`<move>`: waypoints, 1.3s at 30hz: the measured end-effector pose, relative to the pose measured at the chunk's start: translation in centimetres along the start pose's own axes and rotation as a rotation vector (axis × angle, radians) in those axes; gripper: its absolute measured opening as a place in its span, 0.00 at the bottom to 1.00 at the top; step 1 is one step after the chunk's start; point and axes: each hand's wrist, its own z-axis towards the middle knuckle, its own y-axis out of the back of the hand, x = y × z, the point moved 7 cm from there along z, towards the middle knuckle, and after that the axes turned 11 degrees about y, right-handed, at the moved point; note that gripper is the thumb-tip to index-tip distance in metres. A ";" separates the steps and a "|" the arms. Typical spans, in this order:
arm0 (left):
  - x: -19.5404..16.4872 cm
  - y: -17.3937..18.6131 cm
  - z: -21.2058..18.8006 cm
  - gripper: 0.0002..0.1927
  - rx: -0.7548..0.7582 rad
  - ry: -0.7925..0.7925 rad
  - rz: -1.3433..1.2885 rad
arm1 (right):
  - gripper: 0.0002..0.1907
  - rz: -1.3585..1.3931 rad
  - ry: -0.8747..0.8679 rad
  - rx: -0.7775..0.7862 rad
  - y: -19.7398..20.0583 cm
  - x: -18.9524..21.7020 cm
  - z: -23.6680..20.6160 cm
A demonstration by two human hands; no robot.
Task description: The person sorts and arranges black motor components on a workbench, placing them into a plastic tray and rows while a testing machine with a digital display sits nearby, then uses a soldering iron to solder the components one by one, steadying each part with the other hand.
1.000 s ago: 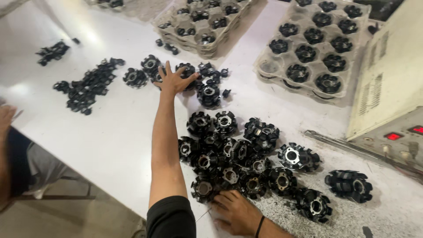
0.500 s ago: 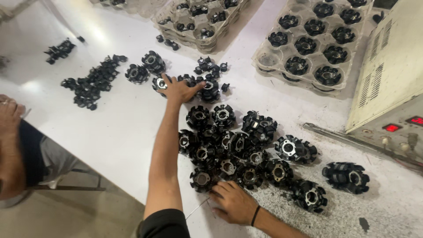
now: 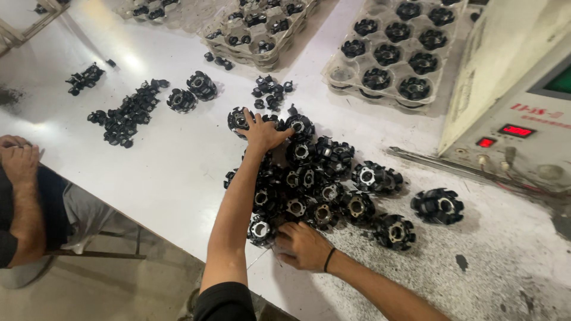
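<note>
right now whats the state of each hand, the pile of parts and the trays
left hand: flat, fingers spread on black parts
right hand: curled at pile's near edge
pile of black parts: loose, heaped
clear tray: mostly filled, one pocket empty
red display: lit

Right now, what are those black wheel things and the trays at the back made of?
The black wheel things look like moulded plastic, slightly glossy, with a shiny metal-looking ring in the middle. The tray looks like thin clear plastic, since the white table shows through its cups. I can't be certain.
</note>
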 end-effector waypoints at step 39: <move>-33.0 -19.4 -43.8 0.20 0.454 -1.250 -0.497 | 0.23 -0.573 -1.203 -0.260 18.4 1.5 -45.7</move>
